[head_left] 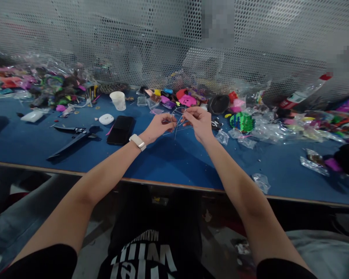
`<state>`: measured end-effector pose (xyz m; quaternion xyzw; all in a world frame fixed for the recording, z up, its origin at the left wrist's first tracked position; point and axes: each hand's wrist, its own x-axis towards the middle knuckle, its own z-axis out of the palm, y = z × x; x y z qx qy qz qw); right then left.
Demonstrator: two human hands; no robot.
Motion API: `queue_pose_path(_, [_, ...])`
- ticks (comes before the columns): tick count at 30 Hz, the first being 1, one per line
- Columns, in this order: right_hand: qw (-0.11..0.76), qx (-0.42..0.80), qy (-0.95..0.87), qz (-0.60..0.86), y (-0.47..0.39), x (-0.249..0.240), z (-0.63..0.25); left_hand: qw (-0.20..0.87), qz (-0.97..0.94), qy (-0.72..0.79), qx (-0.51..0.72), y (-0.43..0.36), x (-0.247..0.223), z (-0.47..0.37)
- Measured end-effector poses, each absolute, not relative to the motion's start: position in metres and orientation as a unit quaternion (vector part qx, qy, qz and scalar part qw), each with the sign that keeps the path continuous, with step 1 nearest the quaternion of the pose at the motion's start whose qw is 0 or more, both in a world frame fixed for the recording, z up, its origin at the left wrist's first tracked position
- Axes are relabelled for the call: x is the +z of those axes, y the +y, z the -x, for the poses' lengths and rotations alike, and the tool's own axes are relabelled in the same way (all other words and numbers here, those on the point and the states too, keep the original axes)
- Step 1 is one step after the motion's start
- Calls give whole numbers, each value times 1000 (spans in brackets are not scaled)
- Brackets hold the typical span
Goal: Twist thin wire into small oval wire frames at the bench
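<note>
Several thin, pale wires [178,124] cross each other between my two hands, above the blue table [174,166]. My left hand [159,127], with a light band [137,142] on its wrist, is closed with its fingertips pinched on the wires. From the other side, my right hand [201,121] pinches the wires between thumb and fingers, a little higher. Whether they are metal or plastic cannot be made out. A black phone [121,130] lies left of my left hand, beside a white rounded case [106,119].
Black-handled cutters or pliers [75,141] lie at the left. A white paper cup [118,100] stands behind the phone. Colourful small pieces [187,100] and clear plastic bags [267,130] line the back, against a perforated metal panel [163,46]. A bottle [304,93] leans at the right.
</note>
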<state>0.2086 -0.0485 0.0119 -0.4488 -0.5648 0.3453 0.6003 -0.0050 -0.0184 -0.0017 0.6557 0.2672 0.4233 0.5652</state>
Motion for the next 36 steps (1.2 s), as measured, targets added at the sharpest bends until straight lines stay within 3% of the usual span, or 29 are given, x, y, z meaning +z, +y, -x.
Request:
queue_pose_path(20, [594,442,-511,437,-50,6,-193,548,-662,259,440,-19,-9,1])
queue_pose_path(36, [602,359,-550,455,-46,-6,-192,519,-682,270,439,-22,-17,-4])
